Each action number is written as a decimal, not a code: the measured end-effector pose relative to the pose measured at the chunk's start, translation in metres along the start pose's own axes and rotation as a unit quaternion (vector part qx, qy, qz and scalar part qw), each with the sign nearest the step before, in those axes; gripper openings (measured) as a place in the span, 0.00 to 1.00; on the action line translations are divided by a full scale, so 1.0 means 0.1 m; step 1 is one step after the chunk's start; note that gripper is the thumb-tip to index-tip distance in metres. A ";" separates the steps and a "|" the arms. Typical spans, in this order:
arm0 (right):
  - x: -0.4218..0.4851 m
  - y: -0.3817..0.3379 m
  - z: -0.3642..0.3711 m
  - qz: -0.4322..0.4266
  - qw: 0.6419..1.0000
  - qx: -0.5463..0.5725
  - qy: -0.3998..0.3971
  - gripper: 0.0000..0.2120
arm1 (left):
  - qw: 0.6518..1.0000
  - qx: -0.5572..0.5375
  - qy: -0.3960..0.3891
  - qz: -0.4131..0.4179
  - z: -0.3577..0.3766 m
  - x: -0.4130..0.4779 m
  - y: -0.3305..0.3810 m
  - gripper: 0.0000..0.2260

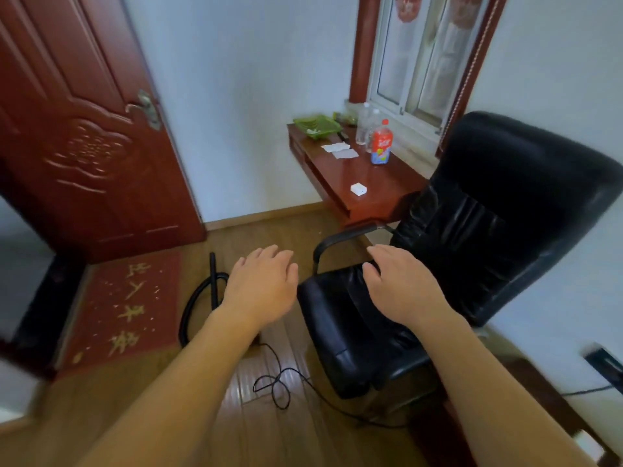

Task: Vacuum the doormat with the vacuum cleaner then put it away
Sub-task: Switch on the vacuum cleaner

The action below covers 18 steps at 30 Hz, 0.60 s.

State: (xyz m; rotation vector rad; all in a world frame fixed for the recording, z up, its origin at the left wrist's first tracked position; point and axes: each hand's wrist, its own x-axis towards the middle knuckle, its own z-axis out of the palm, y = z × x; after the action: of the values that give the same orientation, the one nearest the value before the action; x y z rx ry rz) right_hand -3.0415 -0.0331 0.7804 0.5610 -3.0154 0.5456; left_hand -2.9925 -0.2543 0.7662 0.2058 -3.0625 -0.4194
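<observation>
A red doormat (121, 308) with gold characters and scattered white specks lies on the wooden floor by the open door. Right of it, a black vacuum hose (192, 305) loops beside an upright black tube (213, 281); my left arm hides the vacuum's body. A thin black power cord (276, 385) curls on the floor. My left hand (263, 284) hovers above the hose, fingers apart, holding nothing. My right hand (401, 288) hangs over the seat of the black chair, also empty with fingers spread.
A black leather office chair (472, 247) fills the right side, pushed against a reddish wooden desk (364, 173) holding a red-capped bottle (381, 143), clear bottles and a green tray (317, 126). The dark red door (84, 129) stands open at left. A power strip (606, 362) sits at far right.
</observation>
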 end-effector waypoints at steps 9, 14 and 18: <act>0.44 -1.01 0.45 -0.108 0.993 0.008 -0.049 0.17 | 0.991 0.005 0.032 -0.129 -0.25 -0.28 -1.01 0.21; 0.76 -1.39 0.63 -0.169 0.983 0.011 -0.075 0.18 | 0.980 0.007 0.033 -0.194 -0.30 -0.30 -1.38 0.21; 1.12 -1.56 0.81 -0.206 0.974 0.011 -0.094 0.17 | 0.971 0.012 0.031 -0.237 -0.29 -0.14 -1.63 0.22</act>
State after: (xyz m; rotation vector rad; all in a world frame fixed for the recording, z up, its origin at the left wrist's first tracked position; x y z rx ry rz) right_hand -3.0882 -0.2361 0.7667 1.2636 -2.9257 0.5225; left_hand -2.9566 -0.4160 0.7494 0.9403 -2.9325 -0.3806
